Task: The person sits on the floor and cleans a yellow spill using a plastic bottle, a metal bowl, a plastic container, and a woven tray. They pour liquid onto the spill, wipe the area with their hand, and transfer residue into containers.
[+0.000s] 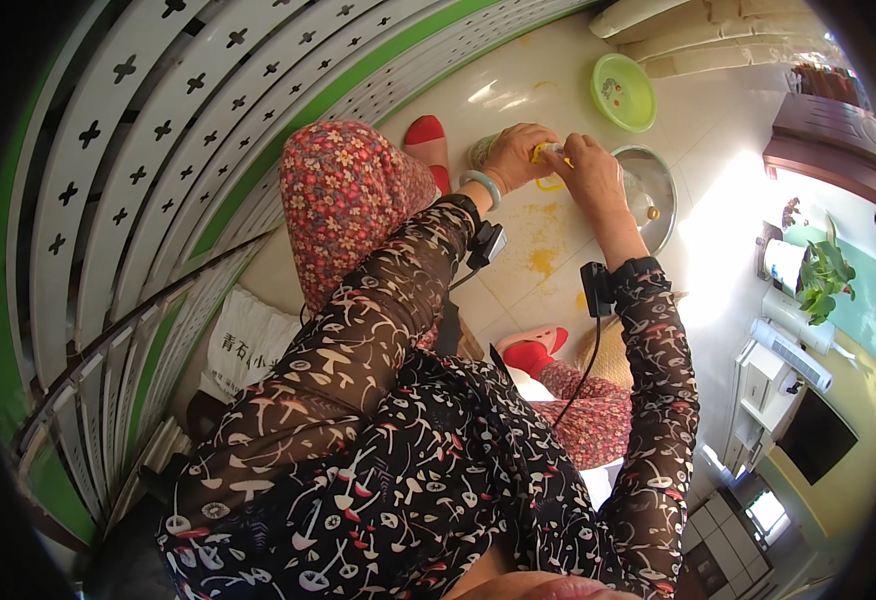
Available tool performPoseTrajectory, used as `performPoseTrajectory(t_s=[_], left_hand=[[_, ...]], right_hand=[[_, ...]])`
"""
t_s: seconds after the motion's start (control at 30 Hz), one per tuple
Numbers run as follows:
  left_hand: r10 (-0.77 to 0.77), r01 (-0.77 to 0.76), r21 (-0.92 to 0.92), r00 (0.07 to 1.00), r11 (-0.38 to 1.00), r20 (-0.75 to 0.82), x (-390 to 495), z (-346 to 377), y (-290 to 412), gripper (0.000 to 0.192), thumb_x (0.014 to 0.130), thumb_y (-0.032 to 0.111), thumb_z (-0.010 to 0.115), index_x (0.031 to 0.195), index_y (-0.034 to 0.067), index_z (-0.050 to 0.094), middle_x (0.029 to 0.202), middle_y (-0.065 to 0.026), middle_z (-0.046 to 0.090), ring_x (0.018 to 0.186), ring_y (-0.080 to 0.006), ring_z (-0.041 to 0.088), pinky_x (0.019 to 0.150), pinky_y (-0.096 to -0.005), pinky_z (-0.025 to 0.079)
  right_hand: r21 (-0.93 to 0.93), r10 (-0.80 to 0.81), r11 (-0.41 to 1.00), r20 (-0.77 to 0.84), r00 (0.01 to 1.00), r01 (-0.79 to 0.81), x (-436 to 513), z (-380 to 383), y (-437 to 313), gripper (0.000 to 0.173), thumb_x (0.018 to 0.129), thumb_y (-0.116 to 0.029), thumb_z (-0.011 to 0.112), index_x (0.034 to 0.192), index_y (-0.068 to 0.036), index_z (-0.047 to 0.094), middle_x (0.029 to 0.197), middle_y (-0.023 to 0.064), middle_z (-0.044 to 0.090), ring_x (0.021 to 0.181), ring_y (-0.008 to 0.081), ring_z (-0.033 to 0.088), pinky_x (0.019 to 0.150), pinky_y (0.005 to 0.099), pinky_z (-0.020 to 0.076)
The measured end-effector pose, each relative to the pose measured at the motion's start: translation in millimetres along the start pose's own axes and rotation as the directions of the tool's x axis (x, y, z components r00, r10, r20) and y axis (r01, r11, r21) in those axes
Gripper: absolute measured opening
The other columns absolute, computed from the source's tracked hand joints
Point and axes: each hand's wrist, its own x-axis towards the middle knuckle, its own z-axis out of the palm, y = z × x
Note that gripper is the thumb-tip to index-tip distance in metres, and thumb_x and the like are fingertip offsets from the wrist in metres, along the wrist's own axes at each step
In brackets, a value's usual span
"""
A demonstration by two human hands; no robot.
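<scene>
My left hand [516,159], with a pale bangle at its wrist, is wrapped around what looks like a clear plastic container [483,150] with greenish contents, lying tilted. My right hand [594,174] meets it at the yellow-rimmed end [540,153], thumb and fingers closed there. A yellow loop [550,182], perhaps a handle, shows just below the hands. The fingers hide most of the container's top. Close by my right hand, a metal basin [661,172] stands on the floor, holding a whitish object with a tan end.
Yellow powdery spills [541,261] mark the tiled floor. A light green plastic basin [644,71] sits farther out. White and green slatted panels [318,90] rise at left, a white printed sack [246,337] beside them. A woven item [604,352] lies near my right slipper [550,341].
</scene>
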Motion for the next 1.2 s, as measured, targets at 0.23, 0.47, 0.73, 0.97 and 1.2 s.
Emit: performPoseTrajectory(t_s=[0.23,0.47,0.73,0.97,1.2], left_hand=[[-0.006,0.006,-0.002,1.000,1.000,0.026,1,-2,6,0.031,0.076,0.020,0.083,0.103,0.012,0.069,0.103,-0.0057,0.072,0.100,-0.0317,0.066,0.092,-0.0432,0.051],[0.031,-0.031,-0.010,0.999,0.999,0.033,3,-7,10,0.036,0.075,0.017,0.086,0.105,0.010,0.069,0.105,-0.0095,0.073,0.100,-0.0345,0.066,0.090,-0.0427,0.051],[0.011,-0.011,-0.015,1.000,1.000,0.004,1,-5,8,0.034,0.074,0.017,0.086,0.104,0.010,0.069,0.105,-0.0107,0.073,0.099,-0.0351,0.066,0.090,-0.0433,0.051],[0.011,-0.011,0.021,1.000,1.000,0.012,0,-1,3,0.034,0.074,0.019,0.085,0.103,0.012,0.070,0.105,-0.0067,0.072,0.102,-0.0324,0.066,0.091,-0.0427,0.052],[-0.015,0.015,-0.009,0.999,1.000,0.046,0,-7,8,0.039,0.074,0.019,0.087,0.108,0.012,0.070,0.110,-0.0113,0.072,0.102,-0.0345,0.066,0.092,-0.0430,0.052]], right_hand=[[0.216,-0.047,0.975,-0.020,0.999,0.050,-4,1,6,0.023,0.088,-0.019,0.075,0.102,-0.007,0.062,0.101,0.0173,0.065,0.092,0.0419,0.067,0.078,0.0499,0.0546],[0.106,0.006,0.994,-0.079,0.997,0.003,-8,17,0,0.027,0.087,-0.018,0.075,0.106,-0.008,0.060,0.099,0.0157,0.064,0.090,0.0398,0.068,0.078,0.0494,0.0553],[0.129,-0.056,0.990,-0.068,0.996,0.064,-7,0,-3,0.032,0.090,-0.015,0.071,0.115,-0.006,0.055,0.109,0.0192,0.066,0.095,0.0442,0.067,0.080,0.0526,0.0554],[0.001,-0.117,0.993,0.085,0.990,0.117,1,1,4,0.037,0.094,-0.023,0.070,0.121,-0.004,0.054,0.108,0.0235,0.068,0.095,0.0455,0.068,0.077,0.0538,0.0555],[-0.019,0.076,0.997,0.035,0.996,-0.076,-5,-4,-5,0.036,0.096,-0.030,0.068,0.116,-0.004,0.055,0.095,0.0229,0.071,0.087,0.0468,0.069,0.074,0.0550,0.0550]])
